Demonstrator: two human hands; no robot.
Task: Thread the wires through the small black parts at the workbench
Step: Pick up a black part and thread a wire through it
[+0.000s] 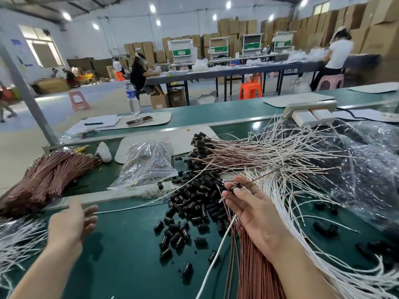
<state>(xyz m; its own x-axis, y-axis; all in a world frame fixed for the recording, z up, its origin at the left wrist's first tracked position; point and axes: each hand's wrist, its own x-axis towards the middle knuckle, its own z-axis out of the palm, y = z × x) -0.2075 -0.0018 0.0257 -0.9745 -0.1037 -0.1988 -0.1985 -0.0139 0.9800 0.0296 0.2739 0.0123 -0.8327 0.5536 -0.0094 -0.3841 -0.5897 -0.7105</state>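
Observation:
My right hand (252,208) pinches a small black part (236,187) between thumb and fingertips, with a thin brown wire running up and right out of it; a white wire (216,255) and a bunch of red-brown wires (248,266) pass under the palm. Left of that hand lies a heap of loose small black parts (190,208) on the green bench. My left hand (72,225) hovers over the mat at the lower left, fingers relaxed, holding nothing. A pile of wires threaded into black parts (248,152) spreads behind.
A bundle of red-brown wires (49,175) lies at the left, white wires (15,240) at the far left edge. A clear bag (149,162) sits mid-bench, crinkled plastic (367,169) at right, a water bottle (132,98) behind. People work at far tables.

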